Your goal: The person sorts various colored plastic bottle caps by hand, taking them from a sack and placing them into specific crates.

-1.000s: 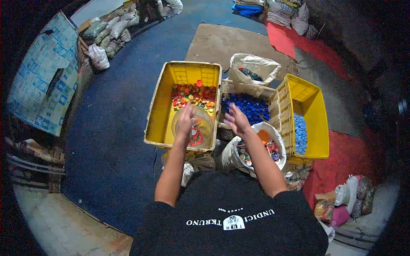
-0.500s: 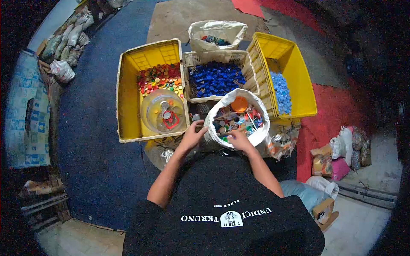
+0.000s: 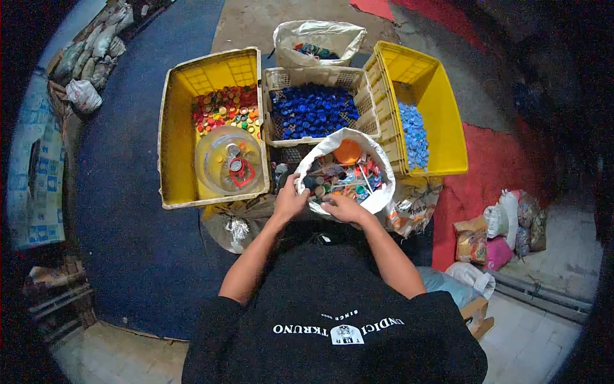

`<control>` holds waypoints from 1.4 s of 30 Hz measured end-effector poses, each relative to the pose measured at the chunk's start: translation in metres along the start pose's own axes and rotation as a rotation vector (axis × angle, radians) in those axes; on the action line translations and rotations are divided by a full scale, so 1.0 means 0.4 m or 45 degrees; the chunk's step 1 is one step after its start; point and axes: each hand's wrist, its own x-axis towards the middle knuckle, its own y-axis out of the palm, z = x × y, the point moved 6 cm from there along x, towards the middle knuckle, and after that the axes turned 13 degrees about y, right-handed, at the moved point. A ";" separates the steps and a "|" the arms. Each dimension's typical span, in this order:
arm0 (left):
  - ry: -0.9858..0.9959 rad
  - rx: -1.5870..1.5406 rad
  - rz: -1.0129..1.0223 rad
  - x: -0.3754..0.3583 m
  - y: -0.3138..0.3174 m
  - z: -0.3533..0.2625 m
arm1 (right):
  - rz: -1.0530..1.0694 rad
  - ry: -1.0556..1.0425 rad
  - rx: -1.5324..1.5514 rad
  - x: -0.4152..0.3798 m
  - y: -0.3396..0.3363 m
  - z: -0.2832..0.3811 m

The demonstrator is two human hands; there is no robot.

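Observation:
A white sack (image 3: 378, 203) with its rim rolled open holds mixed bottle caps, an orange round lid (image 3: 347, 152) and a thin white stick. My left hand (image 3: 292, 201) grips the sack's left rim, its fingers curled over the edge. Reaching over the near rim, my right hand (image 3: 345, 208) has its fingers bent together among the caps; whatever lies between them is hidden. Behind the sack, a white crate (image 3: 272, 136) contains dark blue caps (image 3: 313, 112).
To the left, a yellow bin (image 3: 173, 147) holds red and yellow caps (image 3: 225, 105) and a clear plastic jug (image 3: 211, 160) with a red handle. Light blue caps (image 3: 412, 137) lie in the right yellow bin (image 3: 444, 121). Another white sack (image 3: 300, 35) stands behind the crate.
My left hand has closed over the sack's left rim. My right hand has shifted left, toward the left hand. The whole view has moved slightly, with the bins appearing farther left.

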 end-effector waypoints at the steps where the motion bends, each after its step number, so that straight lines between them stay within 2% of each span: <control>1: -0.050 -0.032 -0.010 0.013 -0.001 0.008 | -0.014 -0.012 0.038 0.023 -0.018 -0.003; 2: -0.104 -0.066 -0.022 0.021 0.000 0.015 | -0.024 -0.024 0.075 0.047 -0.038 -0.007; 3: -0.115 -0.075 -0.044 0.025 0.007 0.029 | 0.033 0.107 0.084 0.055 -0.068 0.012; 4: -0.118 -0.082 -0.062 0.024 0.018 0.040 | -0.065 0.100 0.000 0.047 -0.102 0.047; 6: -0.155 -0.173 -0.124 0.013 0.038 0.063 | -0.219 -0.076 -0.238 0.170 -0.085 -0.002; 8: -0.117 -0.404 -0.216 -0.014 0.051 0.043 | -0.299 -0.160 -0.196 0.227 -0.092 0.021; 10: -0.119 -0.197 -0.218 -0.045 0.037 0.010 | -0.754 -0.272 -0.304 0.262 -0.127 0.050; 11: -0.122 -0.198 -0.244 -0.053 0.033 -0.008 | -0.823 -0.236 -0.363 0.286 -0.136 0.049; 12: -0.153 -0.164 -0.210 -0.070 0.035 -0.013 | -0.808 -0.253 -0.366 0.308 -0.141 0.053; 14: -0.210 -0.110 -0.173 -0.102 0.038 -0.010 | -0.519 0.209 -0.733 0.377 -0.114 0.009; 16: -0.329 -0.164 -0.170 -0.122 0.047 -0.009 | -0.664 0.141 -0.607 0.424 -0.106 -0.039; 22: -0.342 -0.178 -0.188 -0.126 0.050 -0.025 | -0.713 -0.005 -0.372 0.403 -0.145 -0.059; 24: -0.358 -0.188 -0.138 -0.117 0.056 -0.011 | -0.636 0.069 -0.510 0.413 -0.131 -0.062; 28: -0.314 -0.116 -0.113 -0.091 0.059 0.000 | -0.664 0.134 -0.491 0.440 -0.130 -0.060; 31: -0.308 -0.064 -0.072 -0.081 0.056 -0.020 | -0.563 0.179 -0.375 0.440 -0.137 -0.072; 33: -0.273 -0.041 -0.058 -0.079 0.046 -0.047 | -0.580 -0.074 -0.475 0.417 -0.138 -0.057; 34: -0.265 -0.039 -0.057 -0.079 0.044 -0.045 | -0.588 -0.075 -0.473 0.390 -0.152 -0.049; 36: -0.304 -0.128 -0.042 -0.088 0.051 -0.032 | -0.710 -0.267 -0.299 0.308 -0.186 -0.026; 37: -0.293 -0.129 -0.043 -0.091 0.055 -0.021 | -0.721 -0.268 -0.302 0.286 -0.189 -0.030; 39: -0.128 0.098 -0.147 -0.094 0.042 -0.025 | -0.781 -0.341 0.310 0.223 -0.214 -0.059; 40: -0.119 0.094 -0.148 -0.092 0.034 -0.055 | -0.790 -0.343 0.306 0.197 -0.214 -0.067; 42: -0.130 0.466 -0.344 -0.100 0.000 -0.118 | -0.658 -0.195 0.900 0.150 -0.219 -0.119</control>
